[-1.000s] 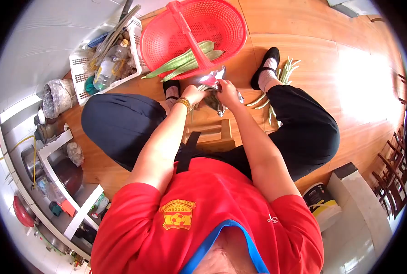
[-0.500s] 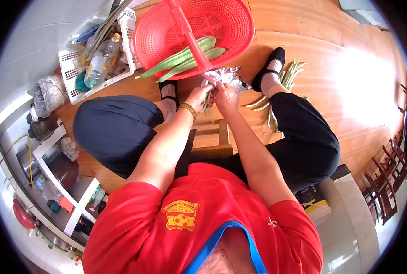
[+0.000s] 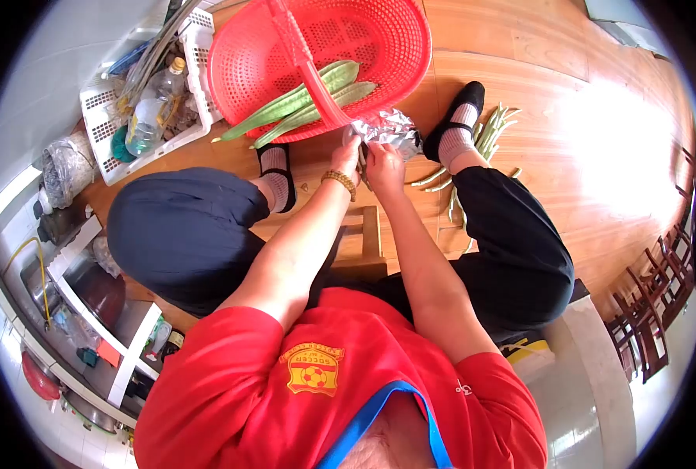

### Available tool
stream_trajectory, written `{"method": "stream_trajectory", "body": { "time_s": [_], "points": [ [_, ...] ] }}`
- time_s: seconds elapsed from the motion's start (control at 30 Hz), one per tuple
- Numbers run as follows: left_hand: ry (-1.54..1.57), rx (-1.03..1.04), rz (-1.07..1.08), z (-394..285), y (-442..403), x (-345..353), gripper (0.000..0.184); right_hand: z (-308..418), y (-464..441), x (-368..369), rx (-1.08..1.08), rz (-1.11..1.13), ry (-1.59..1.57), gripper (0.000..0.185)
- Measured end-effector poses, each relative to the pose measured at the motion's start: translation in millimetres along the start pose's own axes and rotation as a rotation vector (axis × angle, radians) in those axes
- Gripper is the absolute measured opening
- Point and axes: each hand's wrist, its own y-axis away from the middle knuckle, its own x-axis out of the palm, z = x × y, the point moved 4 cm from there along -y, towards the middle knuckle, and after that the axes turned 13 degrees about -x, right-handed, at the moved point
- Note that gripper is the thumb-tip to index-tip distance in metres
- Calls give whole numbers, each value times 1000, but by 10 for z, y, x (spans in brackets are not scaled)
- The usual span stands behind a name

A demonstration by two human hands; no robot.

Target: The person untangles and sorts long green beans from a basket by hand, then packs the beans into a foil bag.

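Note:
My left hand, with a beaded bracelet at the wrist, is closed around a few thin green beans. Right beside it, my right hand has its fingers pinched together; whatever lies between them is hidden. Just beyond both hands a crumpled silvery foil-like sheet or bag rests on the floor. More green beans lie in a loose heap by my right foot, some of them behind the leg. Two long ridged gourds lean in the red plastic basket ahead of my hands.
At the left stands a white crate with a plastic bottle and other items. Shelving with kitchen things runs along the left side. A wooden stool is between my legs. Dark wooden chairs stand far right.
Both hands have shifted slightly forward, closer to the foil, and the beans now show less between them. The whole view has moved a little, with the basket and crate further left.

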Motion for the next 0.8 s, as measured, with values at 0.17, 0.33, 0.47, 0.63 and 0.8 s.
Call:
{"method": "stream_trajectory", "body": {
  "time_s": [0.17, 0.33, 0.47, 0.63, 0.8],
  "points": [
    [-240, 140, -109, -96, 274, 116, 31, -104, -53, -187, 101, 100, -216, 27],
    [-876, 578, -338, -277, 1109, 386, 38, 188, -22, -426, 329, 250, -348, 46],
    [-1284, 665, -516, -390, 1661, 418, 39, 265, 135, -295, 201, 29, -736, 54],
    [-1420, 964, -337, -672, 2349, 738, 36, 760, -216, -1060, 107, -63, -984, 54],
    [-1456, 1197, -293, -1084, 2567, 1455, 30, 684, -956, -1504, 12, -86, -1044, 44]
  ]
}}
